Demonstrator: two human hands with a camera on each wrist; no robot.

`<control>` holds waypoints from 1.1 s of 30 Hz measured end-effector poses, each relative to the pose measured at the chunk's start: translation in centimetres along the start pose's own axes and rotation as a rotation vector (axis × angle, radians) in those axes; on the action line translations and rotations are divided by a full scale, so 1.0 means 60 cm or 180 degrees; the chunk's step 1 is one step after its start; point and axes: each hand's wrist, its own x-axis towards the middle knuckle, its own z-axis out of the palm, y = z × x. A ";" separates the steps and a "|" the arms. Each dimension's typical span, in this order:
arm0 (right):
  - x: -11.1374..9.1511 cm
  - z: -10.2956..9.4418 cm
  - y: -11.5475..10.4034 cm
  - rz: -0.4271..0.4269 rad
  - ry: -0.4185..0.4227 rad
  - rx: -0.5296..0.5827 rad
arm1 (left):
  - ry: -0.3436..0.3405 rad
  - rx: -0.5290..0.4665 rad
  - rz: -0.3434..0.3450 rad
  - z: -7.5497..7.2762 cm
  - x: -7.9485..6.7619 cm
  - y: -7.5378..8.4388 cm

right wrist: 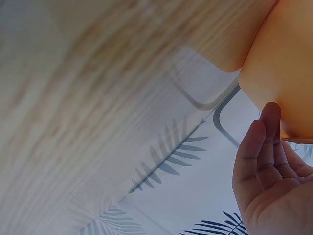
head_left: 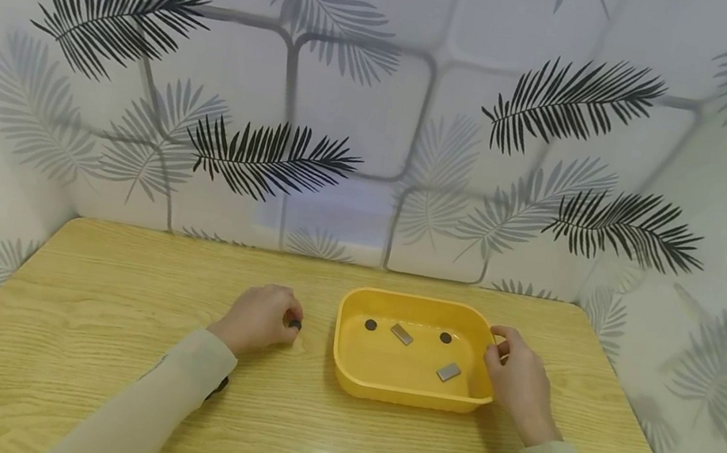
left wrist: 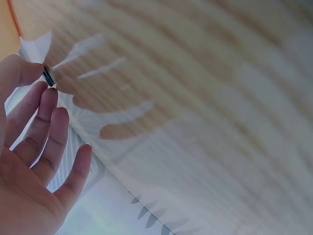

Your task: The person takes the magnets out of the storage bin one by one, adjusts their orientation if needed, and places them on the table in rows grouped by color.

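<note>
Tray (head_left: 398,365) holds discs (head_left: 371,325) and blocks (head_left: 449,372).

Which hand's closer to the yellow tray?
Right. The right hand holds the yellow tray at its right edge; the left hand is apart, to its left, pinching a dark piece.

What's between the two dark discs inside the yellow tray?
A grey rectangular piece, nearer the left disc than the right disc; head view shows it.

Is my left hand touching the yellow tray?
No, your left hand pinches a dark piece, table showing between it and the tray.
</note>
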 end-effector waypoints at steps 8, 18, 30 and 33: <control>0.000 0.000 0.000 -0.0023 0.0037 0.0011 | 0.0019 -0.0016 -0.0015 -0.003 -0.004 0.004; -0.002 -0.002 0.003 -0.0028 0.0000 0.0011 | 0.0102 -0.0129 -0.0017 -0.030 0.004 0.021; -0.002 -0.001 0.004 -0.0041 -0.0012 0.0020 | 0.0320 0.0032 0.0437 -0.055 0.027 0.084; -0.001 -0.002 0.004 -0.0032 -0.0006 0.0008 | 0.0333 -0.0061 0.0558 -0.053 0.030 0.100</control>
